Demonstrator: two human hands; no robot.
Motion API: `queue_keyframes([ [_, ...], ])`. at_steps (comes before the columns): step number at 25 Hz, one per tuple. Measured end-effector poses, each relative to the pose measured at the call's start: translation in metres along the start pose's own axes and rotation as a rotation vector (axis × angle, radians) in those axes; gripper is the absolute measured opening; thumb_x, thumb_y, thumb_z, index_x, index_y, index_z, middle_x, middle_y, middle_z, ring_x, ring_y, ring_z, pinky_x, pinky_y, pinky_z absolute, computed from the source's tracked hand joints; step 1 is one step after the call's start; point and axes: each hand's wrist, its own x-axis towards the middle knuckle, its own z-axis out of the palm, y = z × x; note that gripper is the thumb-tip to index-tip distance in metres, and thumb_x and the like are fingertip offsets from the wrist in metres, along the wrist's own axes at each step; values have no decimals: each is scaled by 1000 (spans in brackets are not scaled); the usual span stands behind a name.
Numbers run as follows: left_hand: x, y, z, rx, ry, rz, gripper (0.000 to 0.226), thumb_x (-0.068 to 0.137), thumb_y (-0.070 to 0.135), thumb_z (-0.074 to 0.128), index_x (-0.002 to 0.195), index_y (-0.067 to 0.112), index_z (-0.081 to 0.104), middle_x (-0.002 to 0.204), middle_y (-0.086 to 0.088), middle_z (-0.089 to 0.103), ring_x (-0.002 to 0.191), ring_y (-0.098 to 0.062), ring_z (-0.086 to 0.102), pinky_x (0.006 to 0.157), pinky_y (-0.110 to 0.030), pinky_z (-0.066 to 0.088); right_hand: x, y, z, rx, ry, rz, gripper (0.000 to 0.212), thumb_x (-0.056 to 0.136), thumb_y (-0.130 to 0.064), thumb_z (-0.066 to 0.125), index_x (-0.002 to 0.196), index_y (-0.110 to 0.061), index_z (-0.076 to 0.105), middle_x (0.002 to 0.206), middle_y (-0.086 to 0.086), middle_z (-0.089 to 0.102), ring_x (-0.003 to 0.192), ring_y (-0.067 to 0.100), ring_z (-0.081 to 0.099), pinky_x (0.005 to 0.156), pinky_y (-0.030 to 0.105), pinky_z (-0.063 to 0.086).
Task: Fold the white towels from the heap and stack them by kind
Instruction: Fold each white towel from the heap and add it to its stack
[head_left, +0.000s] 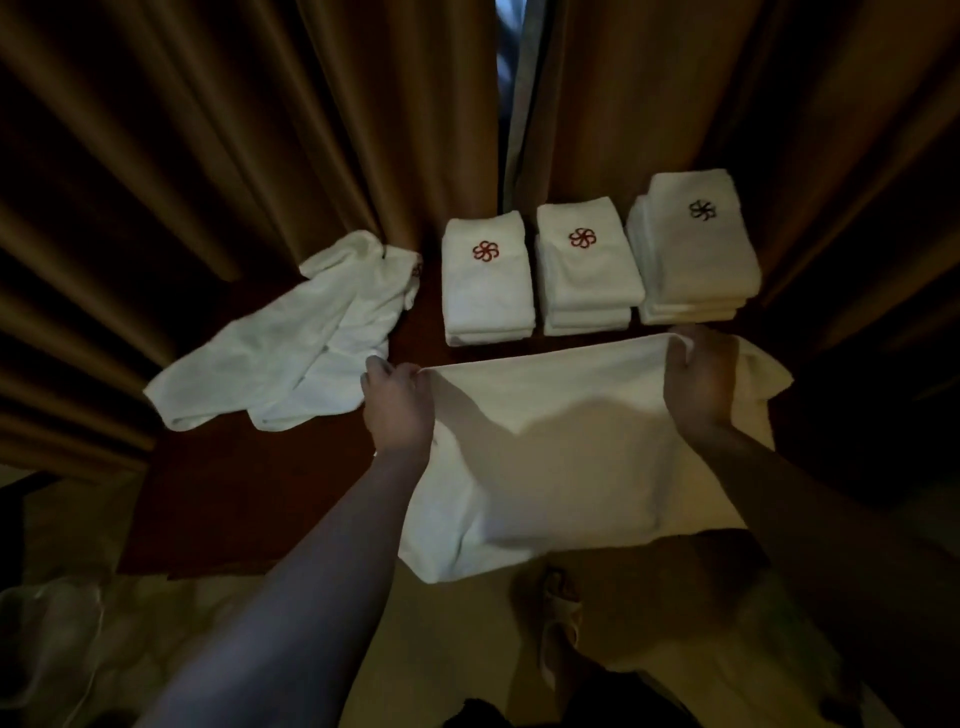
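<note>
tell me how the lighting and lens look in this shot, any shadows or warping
Head view: dim, warm light; a soft dark shadow falls across the towel being folded, held by the left hand and right hand. Wide-angle warping bows the brown curtains outward. Corners fall into darkness, and the floor at the bottom is blurred.

Bare table (249, 499) front-left is open; heap (291, 338) blocks far left, three stacks (587, 270) block back, curtain (208, 156) behind.
</note>
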Motion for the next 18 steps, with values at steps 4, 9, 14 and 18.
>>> queue_keyframes([
  [4,23,7,48,-209,-67,-305,23,90,35,47,94,19,62,84,-7,68,77,-29,64,71,-38,55,38,29,41,-20,-93,-12,31,92,-18,46,109,2,64,108,27,61,108,41,51,93,37,37],
  [9,34,11,89,-240,-110,-354,15,98,21,46,103,10,56,85,1,55,79,-17,52,67,-27,37,67,61,90,-167,-295,-25,26,95,-14,45,105,2,63,110,26,62,108,40,52,99,39,30],
  [14,45,-12,118,-195,-194,-241,20,97,22,48,107,11,59,91,0,60,86,-19,57,70,-26,38,75,81,124,-163,-453,59,20,91,-9,51,105,0,64,111,24,61,111,38,49,98,40,33],
  [18,59,-23,137,-117,-315,-231,30,97,22,46,123,12,56,115,-12,62,103,-26,60,84,-30,43,79,95,137,-267,-548,94,21,91,-8,52,105,3,64,111,26,62,107,41,53,96,40,34],
])
